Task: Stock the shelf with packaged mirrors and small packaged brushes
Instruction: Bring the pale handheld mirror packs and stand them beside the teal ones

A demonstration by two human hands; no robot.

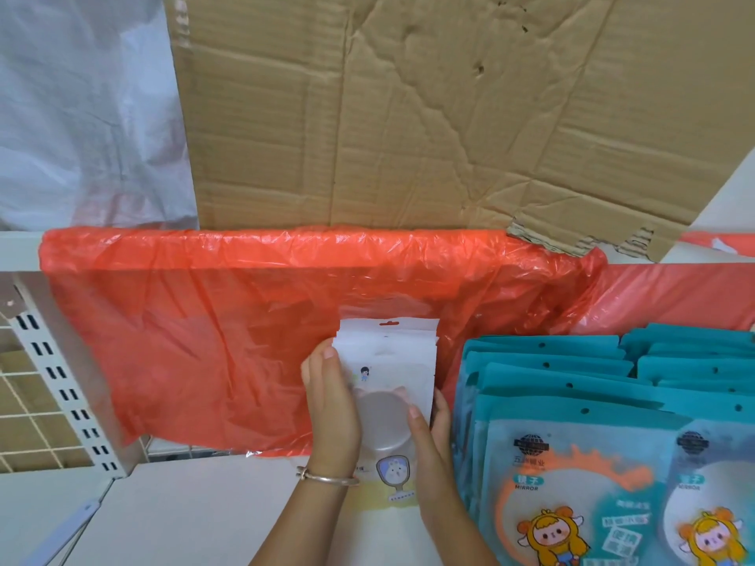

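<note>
Left hand: the left hand is in the lower centre of the frame; its fingers curl round the left edge of the stack of white mirror packs, one fingertip up near the top left corner of the stack; it grips the stack

Right hand: the right hand is just right of centre; its thumb presses on the front of the stack while its fingers wrap behind the right edge; it too holds the stack

White mirror packs: several thin packs held together upright between both hands, in the lower centre of the frame; the front pack shows a round mirror with small ears behind clear film and a printed hand mirror lower down; whether the bottom edge rests on the shelf I cannot tell

Teal mirror packs: rows of teal mirror packs fill the lower right of the frame, overlapping one behind another, marked MIRROR, with a cartoon figure on the front; they lie just beside the right hand

Shelf: the white shelf runs across the bottom left

Bangle: a thin metal bangle sits on the left wrist

Red plastic sheet: a red plastic sheet hangs across the middle of the frame, behind the hands

Cardboard: creased brown cardboard covers the upper centre and right

White plastic film: white plastic film fills the upper left

Slotted upright: a white slotted upright slants down the left edge; wire mesh shows beside it
</note>
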